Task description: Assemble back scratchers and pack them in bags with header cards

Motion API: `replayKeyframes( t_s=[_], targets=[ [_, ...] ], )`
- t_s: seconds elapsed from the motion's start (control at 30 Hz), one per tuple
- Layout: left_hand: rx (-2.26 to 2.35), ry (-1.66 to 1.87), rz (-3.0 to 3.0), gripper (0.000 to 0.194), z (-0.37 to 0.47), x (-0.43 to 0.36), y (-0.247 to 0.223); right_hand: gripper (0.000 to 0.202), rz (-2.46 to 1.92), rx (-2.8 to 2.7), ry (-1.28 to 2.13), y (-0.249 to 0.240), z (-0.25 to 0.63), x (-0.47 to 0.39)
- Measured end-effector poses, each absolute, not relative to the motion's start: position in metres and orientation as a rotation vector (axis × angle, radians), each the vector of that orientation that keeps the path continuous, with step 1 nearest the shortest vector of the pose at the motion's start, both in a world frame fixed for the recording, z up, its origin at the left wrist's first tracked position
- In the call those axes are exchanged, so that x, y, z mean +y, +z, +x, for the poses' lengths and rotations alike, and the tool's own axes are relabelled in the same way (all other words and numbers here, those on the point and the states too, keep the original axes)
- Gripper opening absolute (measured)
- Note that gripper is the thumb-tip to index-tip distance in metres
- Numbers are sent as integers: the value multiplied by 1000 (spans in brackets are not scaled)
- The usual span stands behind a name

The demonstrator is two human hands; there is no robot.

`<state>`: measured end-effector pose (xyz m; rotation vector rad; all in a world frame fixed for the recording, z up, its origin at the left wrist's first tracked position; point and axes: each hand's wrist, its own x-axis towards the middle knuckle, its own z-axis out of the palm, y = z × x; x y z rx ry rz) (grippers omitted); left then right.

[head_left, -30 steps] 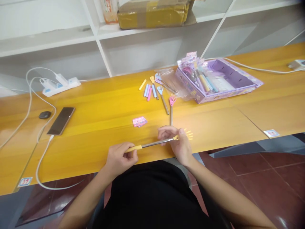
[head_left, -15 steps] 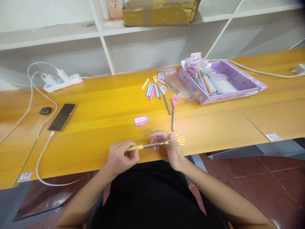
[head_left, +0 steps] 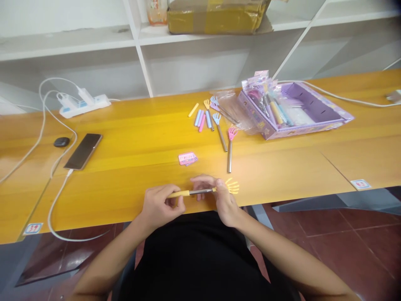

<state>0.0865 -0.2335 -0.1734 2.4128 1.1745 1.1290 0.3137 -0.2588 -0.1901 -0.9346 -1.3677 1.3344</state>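
Note:
A yellow back scratcher (head_left: 200,191) with a metal shaft lies level across both hands, just above the table's front edge. My left hand (head_left: 161,205) is closed around its yellow grip. Over at the claw end, my right hand (head_left: 224,198) pinches the neck below the yellow claw, with its other fingers behind the shaft. Beyond my hands lie a pink-clawed back scratcher (head_left: 231,146) and a blue-clawed one (head_left: 220,131), both with bare metal handles. Several coloured grip sleeves (head_left: 202,122) are grouped farther back. Small pink cards (head_left: 187,158) rest in front of my hands.
On the right stands a purple box (head_left: 313,129) holding bagged items, with a clear plastic bag (head_left: 232,109) beside it. To the left are a phone (head_left: 83,151) on a white cable, a black mouse-like object (head_left: 62,142) and a power strip (head_left: 84,107). Shelves back the table.
My right hand and the claw end have come a little closer to my left hand, so less metal shaft shows between them. The whole view has shifted slightly.

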Motion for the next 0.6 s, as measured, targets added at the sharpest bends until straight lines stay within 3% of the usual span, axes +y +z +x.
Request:
replayKeyframes(
  t_s=[0.2, 0.27, 0.4, 0.47, 0.6],
  targets=[
    [1132, 1007, 2407, 4, 90, -235, -175, 72, -923, -1347, 1329, -183, 322, -249],
    [1157, 947, 2405, 11, 89, -234, -171, 71, -934, -1454, 1327, -175, 336, -243],
    [1267, 866, 2435, 20, 79, -229, -159, 47, -1125, -1762, 1234, -162, 370, -240],
    [1315, 830, 2418, 20, 74, -226, -154, 47, -1302, -1789, 946, -160, 381, -241],
    [1333, 792, 2388, 21, 68, -223, -150, 64, -1375, -1787, 13, -165, 386, -242]
  ],
)
